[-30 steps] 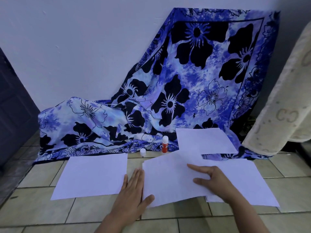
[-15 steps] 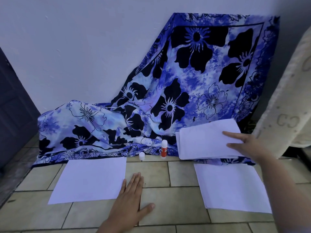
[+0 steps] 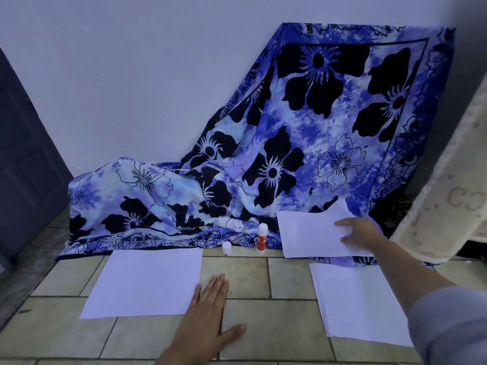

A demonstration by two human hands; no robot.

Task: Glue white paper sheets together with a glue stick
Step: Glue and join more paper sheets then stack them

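A white paper sheet (image 3: 147,280) lies on the tiled floor at the left. A stack of white sheets (image 3: 355,304) lies at the right. Further back, more white paper (image 3: 308,235) rests on the cloth's edge, its far right corner curled up. My right hand (image 3: 361,234) grips that paper at its right edge, fingers on top. My left hand (image 3: 208,320) lies flat on the tiles between the two near papers, touching the left sheet's corner. A red and white glue stick (image 3: 262,238) stands uncapped by the cloth, its white cap (image 3: 226,248) just to the left.
A blue flowered cloth (image 3: 290,154) drapes from the wall down onto the floor behind the papers. A cream rug or mattress (image 3: 448,193) leans in at the right. A dark door (image 3: 23,154) stands at the left. Bare tile (image 3: 263,325) shows between the papers.
My right hand carried a sheet from the middle of the floor back onto the paper on the cloth and now holds its right edge. My left hand stayed flat on the tiles.
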